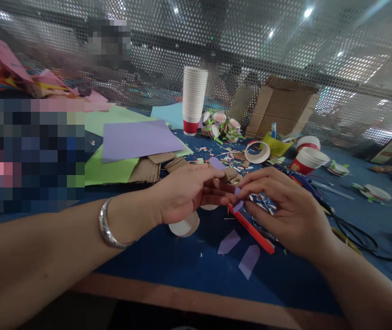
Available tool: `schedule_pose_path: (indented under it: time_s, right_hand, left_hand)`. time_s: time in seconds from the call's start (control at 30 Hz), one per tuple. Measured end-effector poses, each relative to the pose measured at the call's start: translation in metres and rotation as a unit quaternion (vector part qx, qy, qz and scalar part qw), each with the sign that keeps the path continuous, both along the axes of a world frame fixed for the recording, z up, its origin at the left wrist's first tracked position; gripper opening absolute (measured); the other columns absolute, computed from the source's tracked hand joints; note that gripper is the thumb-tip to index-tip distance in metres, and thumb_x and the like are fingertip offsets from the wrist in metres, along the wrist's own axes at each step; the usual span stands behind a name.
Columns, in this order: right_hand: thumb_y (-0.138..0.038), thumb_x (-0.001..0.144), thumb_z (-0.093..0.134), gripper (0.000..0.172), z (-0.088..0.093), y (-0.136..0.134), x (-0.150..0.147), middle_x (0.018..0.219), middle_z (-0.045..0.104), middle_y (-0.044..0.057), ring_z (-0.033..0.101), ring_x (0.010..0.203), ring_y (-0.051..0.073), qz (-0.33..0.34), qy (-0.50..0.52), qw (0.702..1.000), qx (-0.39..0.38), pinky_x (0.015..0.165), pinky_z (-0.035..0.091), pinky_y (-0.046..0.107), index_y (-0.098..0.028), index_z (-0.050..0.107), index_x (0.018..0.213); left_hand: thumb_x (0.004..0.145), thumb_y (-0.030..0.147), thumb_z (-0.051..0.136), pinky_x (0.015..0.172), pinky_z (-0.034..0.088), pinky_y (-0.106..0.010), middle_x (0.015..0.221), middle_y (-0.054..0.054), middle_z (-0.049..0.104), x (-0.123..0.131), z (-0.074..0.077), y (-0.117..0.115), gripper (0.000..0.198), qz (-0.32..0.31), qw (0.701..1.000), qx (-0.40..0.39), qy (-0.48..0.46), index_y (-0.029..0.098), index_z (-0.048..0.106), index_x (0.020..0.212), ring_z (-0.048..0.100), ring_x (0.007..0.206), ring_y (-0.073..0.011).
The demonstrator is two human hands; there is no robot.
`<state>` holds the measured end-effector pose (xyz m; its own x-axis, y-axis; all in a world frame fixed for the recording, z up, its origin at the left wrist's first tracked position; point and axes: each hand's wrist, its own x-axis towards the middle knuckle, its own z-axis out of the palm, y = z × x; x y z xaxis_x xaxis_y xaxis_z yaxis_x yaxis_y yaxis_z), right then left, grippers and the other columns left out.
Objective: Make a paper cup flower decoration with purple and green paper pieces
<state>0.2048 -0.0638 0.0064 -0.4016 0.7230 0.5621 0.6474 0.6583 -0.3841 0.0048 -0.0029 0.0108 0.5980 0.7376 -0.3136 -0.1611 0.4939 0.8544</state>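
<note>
My right hand is closed in a pinch on a small purple paper piece. Beside it, my left hand has its fingers stretched out, their tips close to that piece; whether they touch it I cannot tell. Two purple paper pieces with pointed ends, a nearer one and a farther one, lie on the blue table below the hands. A long red-orange tool rests under my right hand. A round white paper piece, perhaps a cup bottom, is partly hidden by my left hand.
Coloured sheets, including a purple sheet, lie at the left with cardboard pieces. Behind stand a tall stack of paper cups and a cardboard box. Rightward are red-and-white cups, a yellow container and a black cable. Paper scraps litter the middle.
</note>
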Motion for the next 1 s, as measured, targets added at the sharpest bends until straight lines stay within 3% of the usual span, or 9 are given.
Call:
schedule_pose_path:
  time_s: [0.53,0.6,0.77,1.0]
  right_hand:
    - [-0.01,0.09,0.062,0.02,0.0001,-0.0043,-0.0037,0.112,0.071,0.006,0.067,0.109,0.022,-0.017,0.034,0.999,-0.016,0.097,0.053,0.04,-0.026,0.068,0.101]
    - [-0.012,0.092,0.063,0.018,0.0004,-0.0052,-0.0047,0.111,0.071,0.005,0.068,0.105,0.021,-0.033,0.061,0.997,-0.031,0.093,0.054,0.037,-0.026,0.068,0.103]
    - [-0.023,0.093,0.07,0.009,-0.0017,-0.0045,-0.0062,0.088,0.07,-0.001,0.067,0.073,0.012,-0.094,0.118,0.983,-0.103,0.069,0.054,0.026,-0.024,0.067,0.101]
    - [-0.027,0.088,0.075,0.018,-0.002,-0.0031,-0.0075,0.091,0.073,0.001,0.07,0.081,0.016,-0.092,0.166,0.974,-0.121,0.073,0.056,0.028,-0.023,0.064,0.101]
  left_hand:
    - [0.099,0.021,0.055,0.07,0.06,-0.022,0.074,-0.007,0.069,-0.0007,0.0027,-0.0005,0.03,0.012,1.0,-0.016,0.001,0.01,0.068,0.074,0.073,0.07,-0.0145]
    - [0.099,0.019,0.056,0.075,0.061,-0.025,0.071,-0.005,0.067,0.0001,0.002,-0.0002,0.029,0.025,1.0,0.001,-0.007,0.011,0.065,0.072,0.073,0.07,-0.0153]
    - [0.098,0.018,0.057,0.077,0.062,-0.028,0.075,-0.004,0.069,0.0016,0.0017,-0.0023,0.024,0.034,0.999,0.027,-0.022,0.012,0.064,0.076,0.072,0.068,-0.0141]
    - [0.1,0.021,0.055,0.075,0.06,-0.031,0.08,-0.007,0.073,0.0012,0.0006,-0.0064,0.014,0.035,0.994,0.104,0.009,0.014,0.059,0.088,0.073,0.072,-0.0164]
